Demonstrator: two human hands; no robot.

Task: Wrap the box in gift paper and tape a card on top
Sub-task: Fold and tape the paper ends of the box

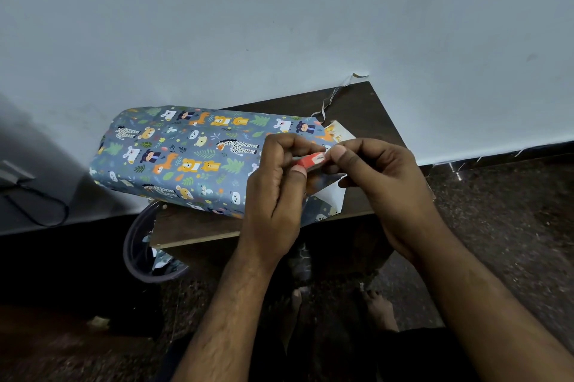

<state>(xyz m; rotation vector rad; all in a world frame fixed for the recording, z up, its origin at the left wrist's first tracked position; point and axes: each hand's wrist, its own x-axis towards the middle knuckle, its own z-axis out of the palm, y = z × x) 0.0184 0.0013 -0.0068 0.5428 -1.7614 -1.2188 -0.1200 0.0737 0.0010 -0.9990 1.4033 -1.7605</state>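
Box (186,154), centre-left of frame: wrapped in animal-print gift paper (198,133), lying on dark table (357,102); right end flap unsealed. Left hand (273,182), centre: fingers curled round red tape roll (310,161), steadying it. Right hand (379,176): fingertips pinching at roll, probably to pull a strip. Card (340,133) beyond hands, waiting.

- A long box wrapped in blue-grey gift paper printed with cartoon animals and green leaves (186,154) lies on its side on the dark wooden table, its left end overhanging the edge.
- At its right end a loose paper flap (330,195) shows its white underside.
- A small red-orange tape roll (310,161) is held above that end.
- A pale card with yellow print (340,132) lies just beyond, partly hidden.
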